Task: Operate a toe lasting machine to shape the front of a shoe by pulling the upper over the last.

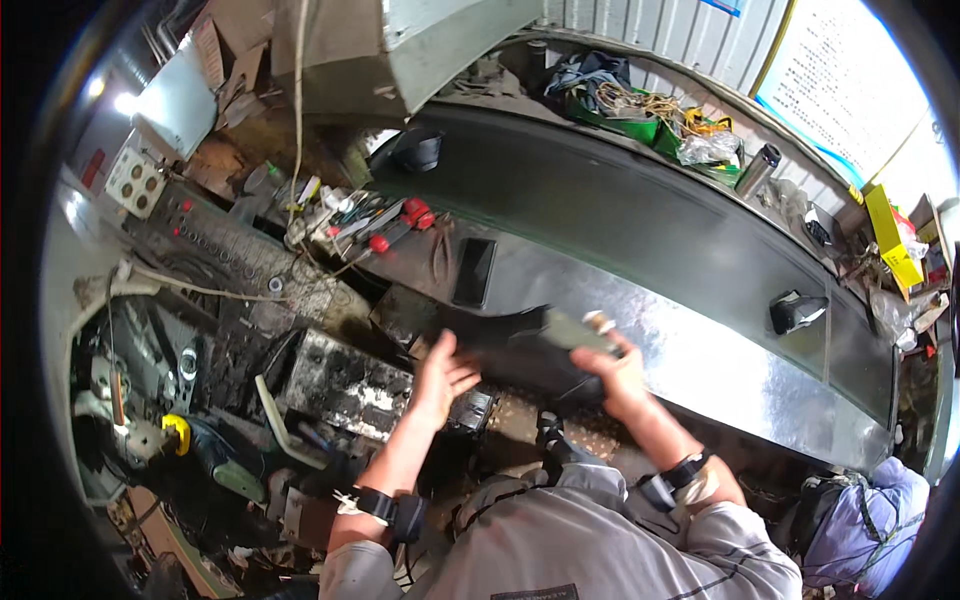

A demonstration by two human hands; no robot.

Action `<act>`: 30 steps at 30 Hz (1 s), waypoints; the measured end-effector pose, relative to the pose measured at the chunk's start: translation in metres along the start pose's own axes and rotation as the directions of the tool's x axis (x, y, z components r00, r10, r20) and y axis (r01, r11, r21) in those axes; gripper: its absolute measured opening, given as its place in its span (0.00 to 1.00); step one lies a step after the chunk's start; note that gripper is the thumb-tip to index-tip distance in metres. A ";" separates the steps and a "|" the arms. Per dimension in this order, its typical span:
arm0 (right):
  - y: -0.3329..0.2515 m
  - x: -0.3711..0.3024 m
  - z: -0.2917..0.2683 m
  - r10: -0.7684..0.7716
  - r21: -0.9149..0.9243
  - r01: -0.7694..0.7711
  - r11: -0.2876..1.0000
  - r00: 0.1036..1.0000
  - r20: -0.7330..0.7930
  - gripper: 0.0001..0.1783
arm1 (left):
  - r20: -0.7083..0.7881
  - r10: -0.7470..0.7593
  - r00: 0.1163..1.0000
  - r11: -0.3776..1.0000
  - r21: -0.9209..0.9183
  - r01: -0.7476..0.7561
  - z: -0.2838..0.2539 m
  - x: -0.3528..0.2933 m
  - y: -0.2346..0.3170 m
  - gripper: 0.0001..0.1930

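Drop risk: black part (510, 345) is at the near edge of the bench (690, 365), right hand (617, 380) clamped on one end, left hand (437, 385) fingers apart, contact unclear, so one-sided support could swing it into the phone (474, 272).

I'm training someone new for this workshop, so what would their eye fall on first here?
Probably the dark piece in the middle, gripped at its right end by the right hand, with the left hand at its left end. Just beyond it, a black phone lies on the bench, which gleams to the right. A yellow box stands out at far right.
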State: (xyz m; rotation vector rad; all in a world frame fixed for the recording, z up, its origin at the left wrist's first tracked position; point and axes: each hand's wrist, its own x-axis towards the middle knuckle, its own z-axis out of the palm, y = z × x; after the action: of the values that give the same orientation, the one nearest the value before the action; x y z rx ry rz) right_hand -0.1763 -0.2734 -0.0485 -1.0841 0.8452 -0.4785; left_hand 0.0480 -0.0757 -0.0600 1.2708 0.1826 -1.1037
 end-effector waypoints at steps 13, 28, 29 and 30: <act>-0.045 0.169 -0.413 -0.009 -0.022 -0.010 1.000 0.674 -0.738 0.27 | 0.118 -0.070 0.991 0.830 0.557 -0.008 0.053 -0.009 -0.038 0.23; -0.127 0.166 -0.022 -0.462 -0.134 0.445 0.886 0.812 -0.357 0.24 | 0.564 -0.212 0.798 0.892 0.445 -0.077 0.240 -0.065 -0.046 0.18; -0.127 0.159 -0.008 -0.547 -0.248 0.489 0.836 0.780 -0.304 0.24 | 0.533 -0.184 0.826 0.887 0.452 -0.094 0.230 -0.068 -0.043 0.15; -0.124 0.154 0.005 -0.623 -0.356 0.530 0.770 0.743 -0.243 0.24 | 0.502 -0.157 0.850 0.880 0.461 -0.110 0.222 -0.072 -0.038 0.12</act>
State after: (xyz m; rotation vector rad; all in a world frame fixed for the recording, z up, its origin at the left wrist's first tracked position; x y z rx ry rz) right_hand -0.0718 -0.4308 0.0100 -1.5539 0.8833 -1.1454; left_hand -0.1146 -0.2138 0.0409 1.3340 -0.5283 -1.5413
